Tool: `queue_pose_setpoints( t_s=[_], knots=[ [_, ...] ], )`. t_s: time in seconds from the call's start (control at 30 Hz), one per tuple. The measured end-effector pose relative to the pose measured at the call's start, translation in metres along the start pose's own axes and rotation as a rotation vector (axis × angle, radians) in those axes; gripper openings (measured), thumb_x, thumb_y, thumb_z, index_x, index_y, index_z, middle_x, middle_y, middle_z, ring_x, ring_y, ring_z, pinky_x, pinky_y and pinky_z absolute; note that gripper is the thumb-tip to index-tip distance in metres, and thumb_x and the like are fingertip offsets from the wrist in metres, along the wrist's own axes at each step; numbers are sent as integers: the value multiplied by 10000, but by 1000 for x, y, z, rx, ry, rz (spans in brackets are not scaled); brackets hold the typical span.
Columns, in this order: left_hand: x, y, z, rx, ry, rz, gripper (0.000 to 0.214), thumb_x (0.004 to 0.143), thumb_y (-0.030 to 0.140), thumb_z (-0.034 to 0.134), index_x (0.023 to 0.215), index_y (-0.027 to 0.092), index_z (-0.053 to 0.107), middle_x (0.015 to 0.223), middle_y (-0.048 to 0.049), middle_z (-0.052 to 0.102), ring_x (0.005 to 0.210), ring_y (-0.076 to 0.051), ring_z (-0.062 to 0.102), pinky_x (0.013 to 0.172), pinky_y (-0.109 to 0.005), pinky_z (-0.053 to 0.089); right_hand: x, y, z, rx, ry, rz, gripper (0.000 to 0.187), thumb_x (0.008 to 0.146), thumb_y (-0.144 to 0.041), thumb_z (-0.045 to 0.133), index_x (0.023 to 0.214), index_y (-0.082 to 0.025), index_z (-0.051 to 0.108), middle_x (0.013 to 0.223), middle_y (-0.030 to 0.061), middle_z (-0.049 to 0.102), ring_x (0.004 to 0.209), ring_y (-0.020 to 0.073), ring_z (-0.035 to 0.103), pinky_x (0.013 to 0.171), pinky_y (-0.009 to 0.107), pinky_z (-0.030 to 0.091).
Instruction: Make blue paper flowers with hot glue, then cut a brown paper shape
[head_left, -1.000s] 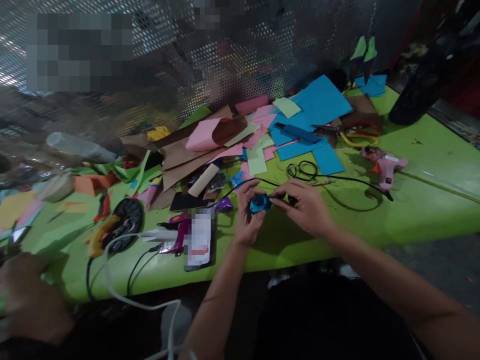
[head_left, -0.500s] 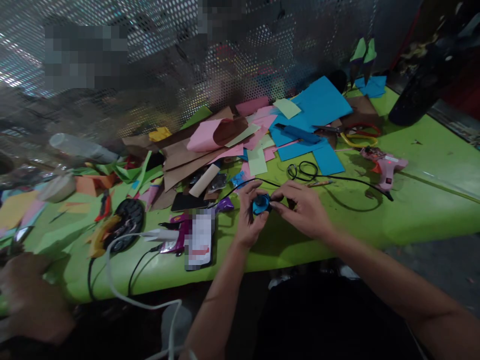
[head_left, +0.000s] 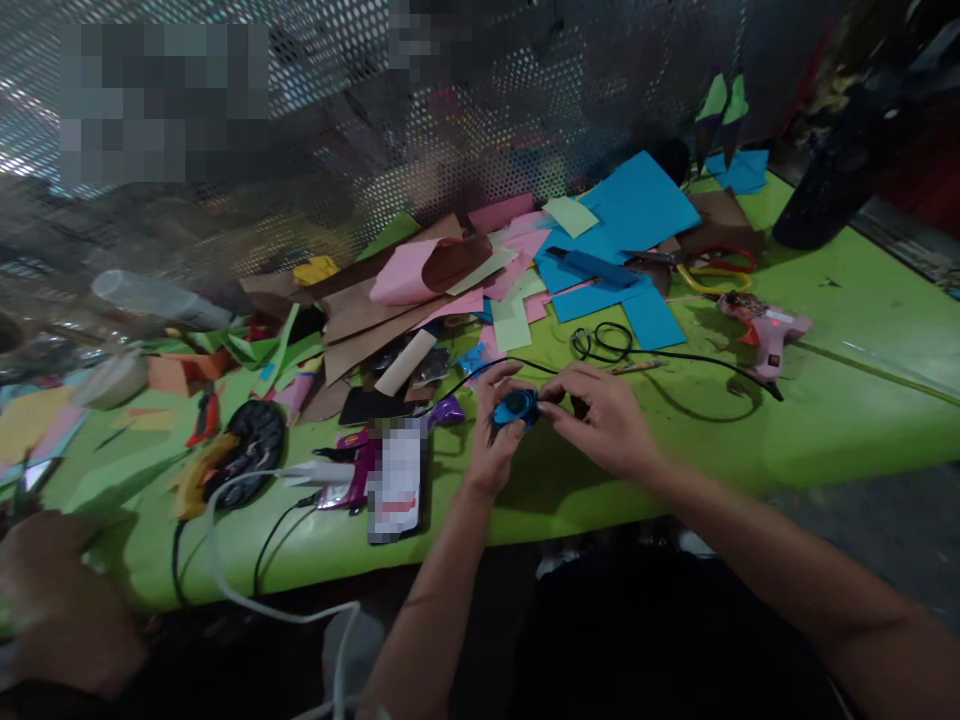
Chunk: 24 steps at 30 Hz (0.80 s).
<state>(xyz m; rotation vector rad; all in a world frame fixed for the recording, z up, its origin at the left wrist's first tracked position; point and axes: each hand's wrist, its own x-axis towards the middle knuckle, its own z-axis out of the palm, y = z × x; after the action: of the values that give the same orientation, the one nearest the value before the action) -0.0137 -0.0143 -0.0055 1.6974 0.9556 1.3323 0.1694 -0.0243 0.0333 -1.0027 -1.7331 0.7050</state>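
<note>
Both my hands meet over the green table (head_left: 825, 420) near its front edge. My left hand (head_left: 493, 440) curls its fingers round a small rolled blue paper piece (head_left: 515, 407). My right hand (head_left: 600, 420) pinches the same blue piece from the right side. The piece is held just above the tabletop. A black cord (head_left: 675, 355) runs behind my hands to a pink glue gun (head_left: 769, 328) on the right.
Sheets of blue (head_left: 637, 205), pink (head_left: 409, 270) and brown paper (head_left: 367, 325) are heaped at the back. Scissors (head_left: 712, 265) lie near the blue sheets. A phone (head_left: 396, 480), a purple glue gun (head_left: 352, 470) and white cable (head_left: 247, 590) lie left. Another person's hand (head_left: 52, 600) shows at bottom left.
My hands have stayed together on the blue piece, turning it slightly; my left fingers have shifted around it. The view drifted a little.
</note>
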Motion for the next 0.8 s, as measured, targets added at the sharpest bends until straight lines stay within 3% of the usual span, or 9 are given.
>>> queue_pose_setpoints(
  t_s=[0.1,0.2,0.37,0.8],
  knots=[
    [0,-1,0,-47,-12,-16,651,857,703,600,1337,273,500,1114,-49,594,939,-195,602,847,-339,493,0,0,0,3,-13,-4,50,912,-219,659,877,-196,687,871,34,694,789,167,629,686,278,433],
    [0,1,-1,41,-11,15,643,845,687,625,1314,261,514,1208,-81,568,1018,-219,610,910,-368,502,0,1,0,4,-26,-6,53,907,-249,673,889,-200,685,892,36,698,817,175,632,715,289,445],
    [-3,6,0,92,-29,29,636,863,655,623,1339,260,475,1211,-90,540,1077,-236,614,921,-386,535,-1,2,0,10,-22,-1,24,884,-192,643,879,-201,665,892,31,689,813,169,626,717,285,444],
    [0,9,0,310,-104,266,565,889,510,638,1344,250,429,1174,-76,549,1080,-232,630,907,-393,563,0,0,1,17,1,77,67,850,-154,620,813,-206,639,874,26,695,794,172,624,700,289,439]
  ],
)
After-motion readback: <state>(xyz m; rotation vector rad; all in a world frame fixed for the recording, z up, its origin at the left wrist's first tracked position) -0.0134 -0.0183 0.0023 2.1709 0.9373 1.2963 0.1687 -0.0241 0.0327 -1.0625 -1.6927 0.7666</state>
